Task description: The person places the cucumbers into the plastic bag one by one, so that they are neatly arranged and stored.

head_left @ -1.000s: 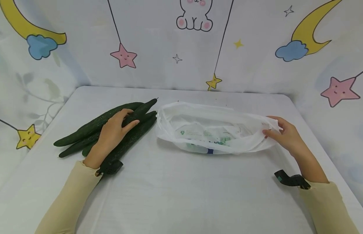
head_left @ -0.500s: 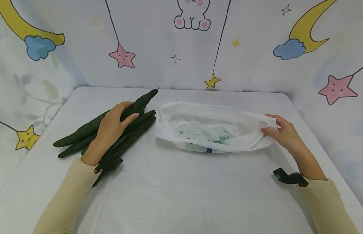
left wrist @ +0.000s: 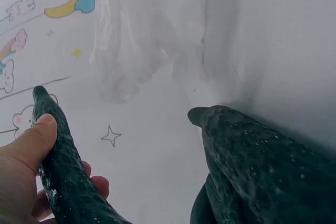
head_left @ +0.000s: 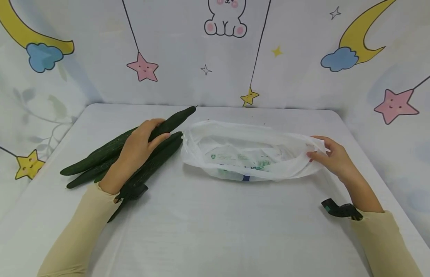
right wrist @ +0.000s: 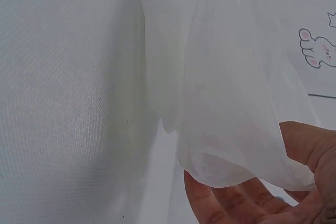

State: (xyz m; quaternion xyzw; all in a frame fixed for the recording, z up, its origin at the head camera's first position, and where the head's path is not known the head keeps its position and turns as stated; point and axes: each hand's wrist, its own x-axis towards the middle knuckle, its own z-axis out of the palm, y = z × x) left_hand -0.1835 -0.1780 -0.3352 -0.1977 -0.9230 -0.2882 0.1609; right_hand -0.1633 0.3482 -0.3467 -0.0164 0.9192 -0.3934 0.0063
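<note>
My left hand grips a dark green cucumber, thumb on one side and fingers round the other. Its far end points up and to the right, raised above the pile in the left wrist view, where the held cucumber stands apart from the others. More cucumbers lie under and beside that hand. On the right, my right hand pinches the edge of a white plastic bag with green print. The bag lies on its side with its mouth spread open; in the right wrist view its film hangs between thumb and fingers.
A white cloth covers the table. Behind it stands a backdrop printed with moons, stars and a bear. A small black wrist camera sits on the right wrist, and another on the left.
My left hand has lifted the cucumber's far end off the pile and shifted it right, toward the bag. The right hand keeps its hold on the bag's edge.
</note>
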